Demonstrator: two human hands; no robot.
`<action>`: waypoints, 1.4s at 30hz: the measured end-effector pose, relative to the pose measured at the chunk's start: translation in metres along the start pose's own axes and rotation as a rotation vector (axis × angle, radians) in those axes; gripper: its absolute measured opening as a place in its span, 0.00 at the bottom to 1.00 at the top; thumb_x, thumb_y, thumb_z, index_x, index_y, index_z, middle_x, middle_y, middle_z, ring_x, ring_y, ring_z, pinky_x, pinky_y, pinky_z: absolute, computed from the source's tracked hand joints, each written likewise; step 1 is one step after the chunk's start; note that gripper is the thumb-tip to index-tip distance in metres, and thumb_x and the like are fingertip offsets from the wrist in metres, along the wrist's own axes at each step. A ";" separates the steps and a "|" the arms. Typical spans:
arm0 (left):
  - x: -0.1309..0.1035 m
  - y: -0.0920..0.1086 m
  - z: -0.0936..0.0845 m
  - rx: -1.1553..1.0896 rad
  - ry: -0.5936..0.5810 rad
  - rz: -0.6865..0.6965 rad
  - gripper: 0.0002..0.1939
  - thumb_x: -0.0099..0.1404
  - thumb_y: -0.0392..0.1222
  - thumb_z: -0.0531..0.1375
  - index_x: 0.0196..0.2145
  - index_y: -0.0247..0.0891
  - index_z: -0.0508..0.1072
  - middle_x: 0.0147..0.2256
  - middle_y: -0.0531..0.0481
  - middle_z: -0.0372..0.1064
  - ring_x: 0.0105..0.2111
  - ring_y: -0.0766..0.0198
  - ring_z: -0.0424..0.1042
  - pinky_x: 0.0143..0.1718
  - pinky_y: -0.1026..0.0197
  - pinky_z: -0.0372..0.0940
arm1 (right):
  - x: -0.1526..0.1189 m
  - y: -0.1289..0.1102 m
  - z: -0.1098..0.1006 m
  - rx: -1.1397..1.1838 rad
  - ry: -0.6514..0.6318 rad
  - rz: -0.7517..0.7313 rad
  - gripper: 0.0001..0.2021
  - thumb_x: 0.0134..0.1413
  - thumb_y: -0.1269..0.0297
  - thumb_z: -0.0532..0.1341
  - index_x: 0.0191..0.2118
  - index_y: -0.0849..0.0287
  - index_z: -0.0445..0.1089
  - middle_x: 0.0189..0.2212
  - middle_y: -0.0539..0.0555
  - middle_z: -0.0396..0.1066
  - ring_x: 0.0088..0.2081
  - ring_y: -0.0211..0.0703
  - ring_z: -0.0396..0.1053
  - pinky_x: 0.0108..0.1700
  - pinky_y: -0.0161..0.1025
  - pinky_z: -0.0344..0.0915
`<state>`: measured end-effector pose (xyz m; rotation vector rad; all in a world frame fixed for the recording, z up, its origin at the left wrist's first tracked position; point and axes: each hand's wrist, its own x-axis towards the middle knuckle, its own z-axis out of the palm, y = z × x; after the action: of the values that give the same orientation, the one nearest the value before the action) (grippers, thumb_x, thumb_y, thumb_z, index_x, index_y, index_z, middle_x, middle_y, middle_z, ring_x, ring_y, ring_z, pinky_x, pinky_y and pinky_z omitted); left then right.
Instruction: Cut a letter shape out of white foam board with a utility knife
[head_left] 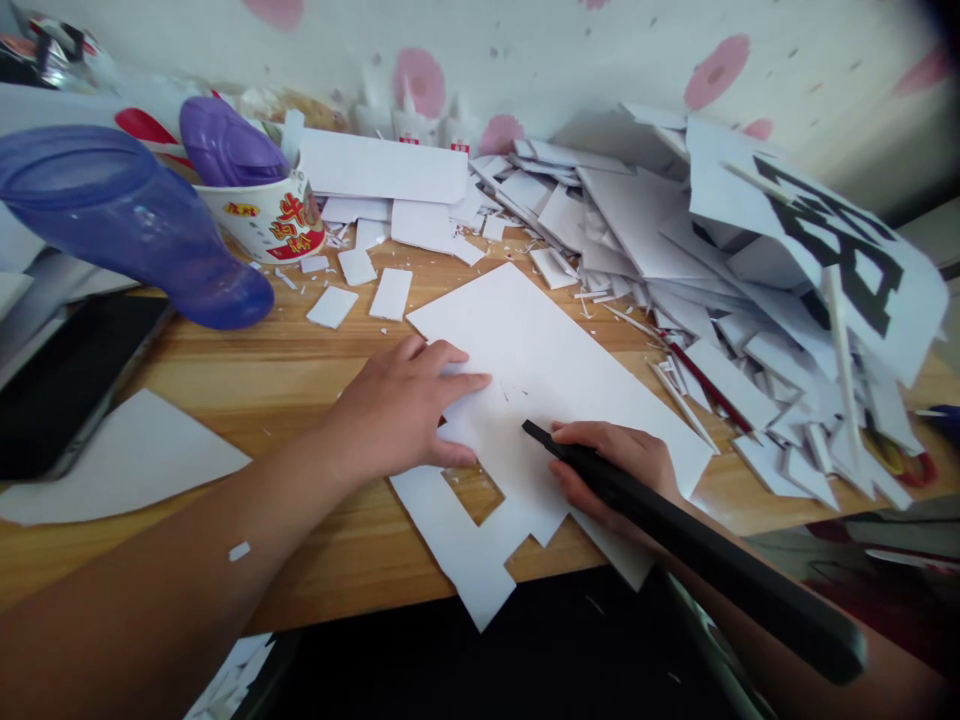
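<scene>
A large white foam board lies on the wooden table with notches and a rectangular opening cut near its front. Several short dark marks show on its surface. My left hand rests on the board's left part with fingers spread, pressing it flat. In my right hand is a long black utility knife, its narrow tip pointing left over the board, close to the marks. I cannot make out the blade itself. A small white scrap sticks to my left forearm.
Cut white pieces and offcuts heap up at the right. A printed sheet leans over them. A paper cup, a blue boot-shaped vessel and a black phone occupy the left. The table's front edge is close.
</scene>
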<state>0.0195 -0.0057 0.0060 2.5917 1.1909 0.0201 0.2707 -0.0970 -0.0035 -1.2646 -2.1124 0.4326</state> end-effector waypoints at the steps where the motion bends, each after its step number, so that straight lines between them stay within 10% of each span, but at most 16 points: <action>1: 0.000 0.000 0.000 0.003 -0.007 -0.003 0.40 0.49 0.67 0.64 0.58 0.55 0.66 0.59 0.48 0.58 0.54 0.45 0.56 0.52 0.47 0.55 | -0.002 -0.001 -0.002 0.000 0.004 -0.017 0.12 0.52 0.69 0.64 0.44 0.54 0.67 0.34 0.53 0.77 0.33 0.41 0.77 0.33 0.35 0.73; 42: 0.001 -0.001 -0.003 0.046 -0.030 -0.018 0.39 0.51 0.66 0.63 0.59 0.52 0.66 0.58 0.47 0.57 0.56 0.45 0.54 0.58 0.47 0.51 | -0.097 0.006 -0.054 0.046 -0.133 -0.208 0.16 0.51 0.75 0.62 0.46 0.57 0.63 0.28 0.51 0.73 0.32 0.40 0.75 0.49 0.44 0.74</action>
<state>0.0195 -0.0034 0.0083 2.6107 1.2179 -0.0498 0.3434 -0.1806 -0.0001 -1.0011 -2.3040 0.4822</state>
